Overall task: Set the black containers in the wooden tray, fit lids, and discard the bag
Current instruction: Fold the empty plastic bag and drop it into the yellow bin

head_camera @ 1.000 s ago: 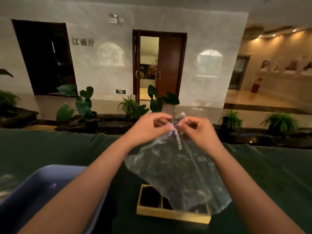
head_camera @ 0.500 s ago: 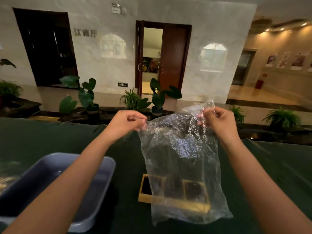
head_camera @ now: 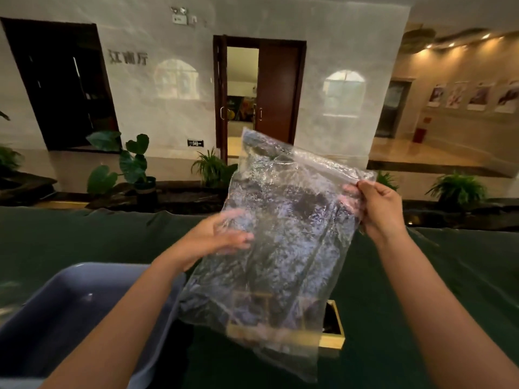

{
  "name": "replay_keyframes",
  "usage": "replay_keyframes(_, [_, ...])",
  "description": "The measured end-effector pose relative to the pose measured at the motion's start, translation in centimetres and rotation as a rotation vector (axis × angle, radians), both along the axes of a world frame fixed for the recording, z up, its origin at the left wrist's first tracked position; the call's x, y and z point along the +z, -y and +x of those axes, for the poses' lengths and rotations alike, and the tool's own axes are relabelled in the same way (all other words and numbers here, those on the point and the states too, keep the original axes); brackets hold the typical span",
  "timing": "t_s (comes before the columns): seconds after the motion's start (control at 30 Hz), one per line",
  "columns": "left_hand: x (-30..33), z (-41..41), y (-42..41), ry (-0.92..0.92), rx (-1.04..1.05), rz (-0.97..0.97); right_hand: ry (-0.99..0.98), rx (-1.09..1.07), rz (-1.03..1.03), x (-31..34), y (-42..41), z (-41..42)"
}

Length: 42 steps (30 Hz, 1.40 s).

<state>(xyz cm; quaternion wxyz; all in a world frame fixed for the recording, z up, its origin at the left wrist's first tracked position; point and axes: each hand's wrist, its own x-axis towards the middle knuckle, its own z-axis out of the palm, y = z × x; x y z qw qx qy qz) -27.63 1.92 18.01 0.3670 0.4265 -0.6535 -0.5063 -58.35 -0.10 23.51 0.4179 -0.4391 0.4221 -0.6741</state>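
A clear crinkled plastic bag (head_camera: pixel 283 237) hangs in the air over the green table. My right hand (head_camera: pixel 379 209) pinches its upper right edge. My left hand (head_camera: pixel 224 237) is partly behind the bag's left side, fingers spread and blurred; whether it grips the plastic is unclear. Below the bag lies the wooden tray (head_camera: pixel 334 339), mostly veiled by the plastic, with dark compartments showing through. I cannot make out black containers or lids clearly.
A blue-grey plastic tub (head_camera: pixel 70 310) stands at the near left on the green tablecloth (head_camera: pixel 463 276). Beyond the table's far edge are potted plants (head_camera: pixel 134 169), a dark ledge and a wall with doors.
The bag has been spread wide and tilted, its top edge swinging up and right. My left hand dropped from the top edge to the bag's left side. My right hand moved right.
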Motion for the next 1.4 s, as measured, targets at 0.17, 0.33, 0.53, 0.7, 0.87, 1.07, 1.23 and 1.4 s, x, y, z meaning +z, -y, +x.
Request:
replay_keyframes(0.17, [-1.7,-1.1,0.5,-0.253,0.155,0.088,-0.062,0.453,0.139,-3.5,-1.1,-0.6])
replay_keyframes(0.33, [-2.4,-0.5,1.0,-0.26,0.077,0.167,-0.334,0.456,0.178,-6.8,-1.9,-0.1])
replay_keyframes(0.53, [-1.9,1.4,2.7,-0.065,0.115,-0.028,-0.318,0.411,0.16,-6.7,-0.6,-1.1])
replay_keyframes(0.7, [-2.7,2.6,3.6,-0.233,0.149,-0.051,-0.157,0.348,0.05,-7.1,0.0,-0.7])
replay_keyframes(0.87, [-3.3,3.7,3.1,-0.332,0.116,0.044,-0.006,0.358,0.084,-7.2,0.5,0.6])
replay_keyframes(1.07, [-0.8,5.1,2.8,-0.174,0.045,0.05,-0.085,0.37,0.099,-6.5,0.5,0.7])
replay_keyframes(1.23, [1.0,3.9,2.5,0.066,0.052,-0.242,-0.854,0.098,0.009,-5.8,0.7,2.0])
replay_keyframes(1.4, [2.4,0.4,2.2,0.208,-0.093,-0.395,-1.184,0.499,-0.004,-3.7,0.2,7.1])
